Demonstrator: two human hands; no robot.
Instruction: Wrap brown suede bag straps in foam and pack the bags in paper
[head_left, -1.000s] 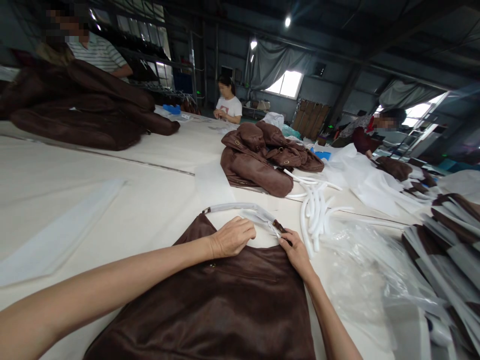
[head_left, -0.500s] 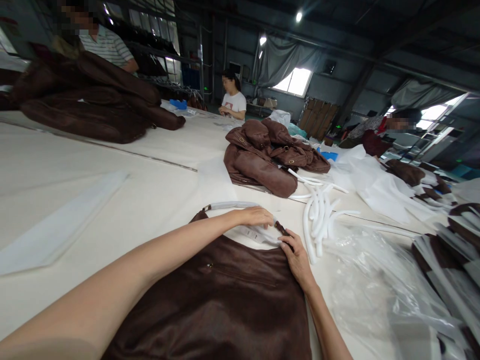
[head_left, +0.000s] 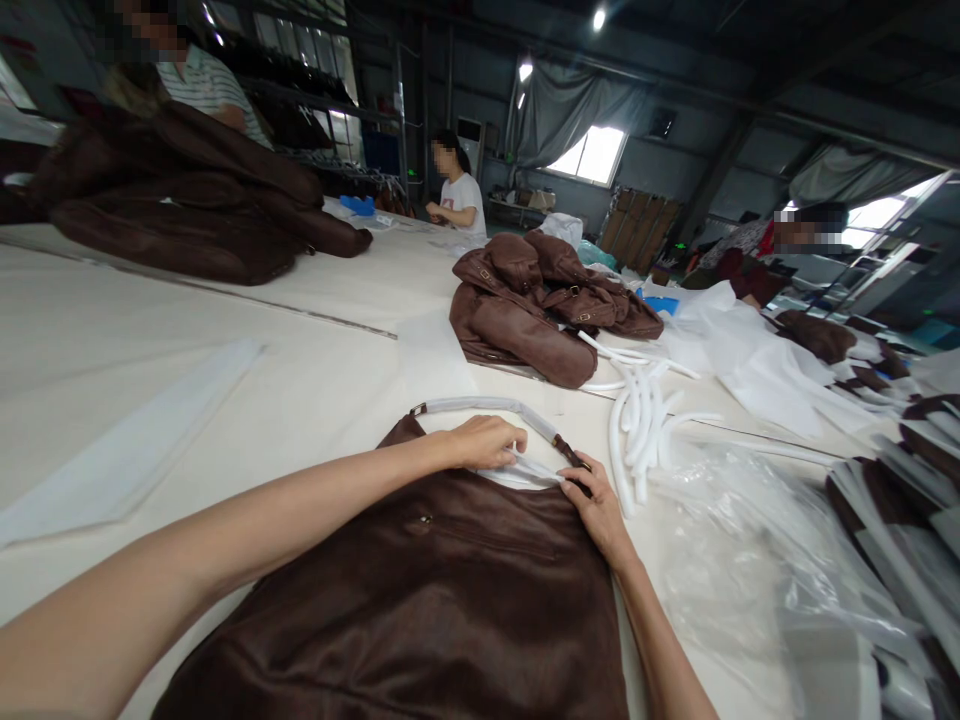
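A dark brown leather handbag (head_left: 420, 600) lies in front of me, with a small zip pull on its upper face. Its strap (head_left: 480, 405) arches beyond the opening, wrapped in whitish covering between two metal fittings. My right hand (head_left: 600, 510) pinches the strap's brown right end where it meets the bag. Over the opening, my left hand (head_left: 487, 440) is closed, thumb and forefinger at a white strip (head_left: 536, 468) running toward my right hand. The other left fingers curl under, partly hidden.
White foam tubes (head_left: 637, 430) lie right of the strap, beside clear plastic bags (head_left: 735, 550). Brown bags are heaped beyond (head_left: 517, 320) and at far left (head_left: 187, 220). Wrapped brown pieces (head_left: 892, 530) are stacked at right. Several people work around the table.
My left hand has moved left and slightly down, off the strap's right part to the white strip at the opening. My right hand stays at the strap's end.
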